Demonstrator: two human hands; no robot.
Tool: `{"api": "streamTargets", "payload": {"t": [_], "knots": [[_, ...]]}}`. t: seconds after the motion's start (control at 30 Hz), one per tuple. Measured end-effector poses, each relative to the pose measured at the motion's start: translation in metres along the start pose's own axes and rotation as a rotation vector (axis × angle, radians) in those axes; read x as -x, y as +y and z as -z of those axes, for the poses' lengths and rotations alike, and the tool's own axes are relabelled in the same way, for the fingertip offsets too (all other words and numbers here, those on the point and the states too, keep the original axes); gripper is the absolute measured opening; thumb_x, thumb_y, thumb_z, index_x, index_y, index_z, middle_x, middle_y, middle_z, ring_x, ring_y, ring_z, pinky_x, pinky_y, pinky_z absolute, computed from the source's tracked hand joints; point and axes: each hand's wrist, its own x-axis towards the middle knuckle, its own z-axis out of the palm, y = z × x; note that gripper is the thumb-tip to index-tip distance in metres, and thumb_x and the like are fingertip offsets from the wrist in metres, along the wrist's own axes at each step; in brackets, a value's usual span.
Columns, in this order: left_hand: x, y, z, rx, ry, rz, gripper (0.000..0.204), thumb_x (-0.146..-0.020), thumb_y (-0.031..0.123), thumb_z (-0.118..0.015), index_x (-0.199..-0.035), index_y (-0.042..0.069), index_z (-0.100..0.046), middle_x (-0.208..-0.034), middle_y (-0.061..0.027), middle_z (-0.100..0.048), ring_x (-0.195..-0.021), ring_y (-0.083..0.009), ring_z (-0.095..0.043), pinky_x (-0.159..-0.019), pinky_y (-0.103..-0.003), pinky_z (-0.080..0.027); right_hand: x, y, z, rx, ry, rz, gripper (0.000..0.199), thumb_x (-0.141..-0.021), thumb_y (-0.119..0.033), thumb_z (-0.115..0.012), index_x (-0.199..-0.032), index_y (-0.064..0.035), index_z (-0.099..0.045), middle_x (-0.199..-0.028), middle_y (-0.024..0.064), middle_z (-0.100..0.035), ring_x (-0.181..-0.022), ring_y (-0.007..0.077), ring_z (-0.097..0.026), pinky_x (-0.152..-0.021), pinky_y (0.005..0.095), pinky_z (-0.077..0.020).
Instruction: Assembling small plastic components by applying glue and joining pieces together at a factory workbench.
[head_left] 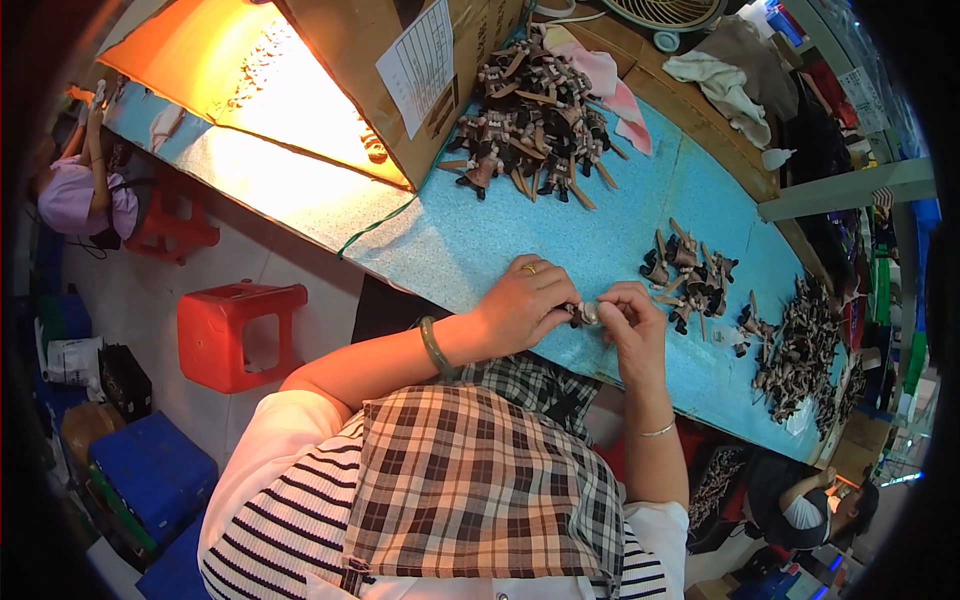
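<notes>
Both of my hands meet over the near edge of a light blue table (470, 240). My left hand (525, 300), with a gold ring and a green bangle on the wrist, and my right hand (632, 318), with a thin bracelet, pinch one small doll figure (583, 313) between their fingertips. A small heap of the same dark and tan figures (690, 275) lies just right of my hands. A big pile of figures (530, 120) sits at the back of the table. Another pile of figures (805, 350) spreads along the right end.
An open cardboard box (350, 80) with a paper label stands at the back left, brightly lit. Cloths (720, 85) lie beyond the table. Red stools (240, 335) and blue crates (150, 475) stand on the floor to the left. Other people sit at the far left and lower right.
</notes>
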Motion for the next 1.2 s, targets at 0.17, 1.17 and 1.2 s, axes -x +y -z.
{"api": "streamTargets", "payload": {"t": [0.17, 1.17, 1.2], "knots": [[-0.001, 0.002, 0.0, 0.037, -0.032, 0.056, 0.023, -0.076, 0.01, -0.068, -0.095, 0.008, -0.055, -0.087, -0.005, -0.059, -0.087, -0.0243, -0.057, -0.09, -0.039, -0.038, 0.021, 0.015, -0.009, 0.423, 0.247, 0.573, 0.019, -0.078, 0.005, -0.062, -0.096, -0.0011, -0.061, -0.099, 0.0122, -0.059, -0.082, 0.0209, -0.059, -0.069, 0.0304, -0.0498], [-0.008, 0.004, -0.007, -0.023, 0.026, -0.017, 0.029, -0.08, 0.0, -0.063, -0.108, 0.011, -0.062, -0.083, -0.0073, -0.054, -0.07, -0.0231, -0.057, -0.059, -0.031, -0.047, 0.016, 0.023, -0.017, 0.699, 0.256, 0.769, 0.04, -0.073, 0.007, -0.065, -0.111, -0.0007, -0.058, -0.112, 0.0185, -0.063, -0.099, 0.0323, -0.064, -0.081, 0.0369, -0.0528], [-0.008, 0.005, -0.006, -0.044, 0.025, -0.024, 0.029, -0.081, 0.0, -0.063, -0.108, 0.011, -0.062, -0.083, -0.0073, -0.054, -0.07, -0.0233, -0.056, -0.059, -0.031, -0.046, 0.016, 0.023, -0.017, 0.693, 0.27, 0.778, 0.041, -0.071, 0.008, -0.065, -0.11, -0.0013, -0.059, -0.111, 0.0166, -0.064, -0.096, 0.0307, -0.064, -0.079, 0.0365, -0.0527]]}}
